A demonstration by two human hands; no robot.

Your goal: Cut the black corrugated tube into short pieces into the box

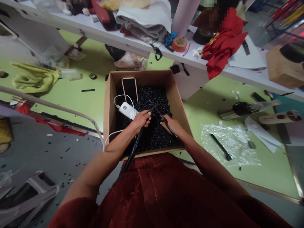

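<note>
My left hand (142,118) is closed around a long black ribbed strip (135,148), which trails down over the near edge of a cardboard box (185,118). In my right hand (173,126) is a pair of dark scissors (161,114), its blades meeting the end of the strip near my left fingertips. Both hands are over the box, above a heap of small black pieces (154,93). Left of my left hand lies a white power bank (128,110) with a white cable. Behind it a phone (129,89) leans on the box wall.
A white shelf (142,42) crosses behind the box, bearing orange tape (179,44) and a red cloth (220,47). A steel flask (229,110) and a clear plastic bag (239,148) lie right on the green table. A curved grey tube (78,112) and yellow cloth (35,78) are left.
</note>
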